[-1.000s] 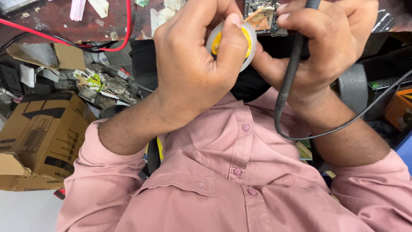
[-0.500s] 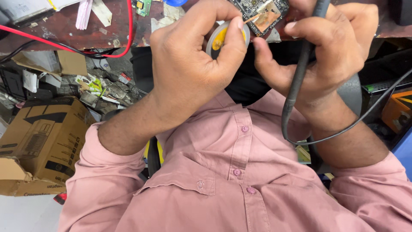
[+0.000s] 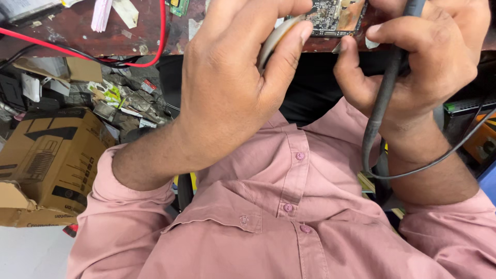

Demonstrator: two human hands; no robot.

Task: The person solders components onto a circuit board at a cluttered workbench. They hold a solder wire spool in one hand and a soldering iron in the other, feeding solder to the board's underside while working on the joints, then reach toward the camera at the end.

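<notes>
a cluttered dark workbench (image 3: 62, 44) lies far; cardboard box (image 3: 46, 155) left. left hand (image 3: 227, 88) pinches a round tin (image 3: 274, 39); right hand (image 3: 423, 57) grips a black corded tool (image 3: 385, 98) near a circuit board (image 3: 336, 15).

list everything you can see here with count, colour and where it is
circuit board: 1, dark with copper patch, top centre on the bench
round tin: 1, grey, edge-on in the left hand
corded tool: 1, black, in the right hand
red wire: 1, red, top left along the bench edge
cardboard box: 1, brown, on the floor at left
shirt: 1, pink, bottom
left hand: grips the tin
right hand: wraps the tool
</notes>
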